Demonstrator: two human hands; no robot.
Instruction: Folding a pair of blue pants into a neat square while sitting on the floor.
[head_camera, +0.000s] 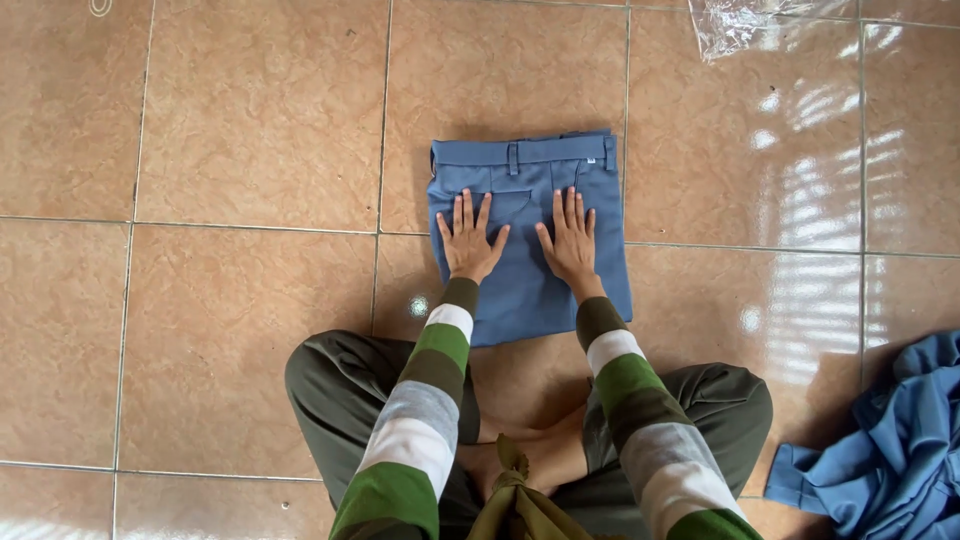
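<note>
The folded blue cotton trousers (530, 235) lie on the tan tiled floor (250, 130) just ahead of the crossed legs, waistband farthest away, with the left hand (468, 240) and right hand (570, 240) pressed flat on them side by side, fingers spread, gripping nothing.

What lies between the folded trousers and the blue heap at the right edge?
Only bare floor tile, glossy with window reflections, lies between the folded trousers and the blue heap, as the head view shows.
</note>
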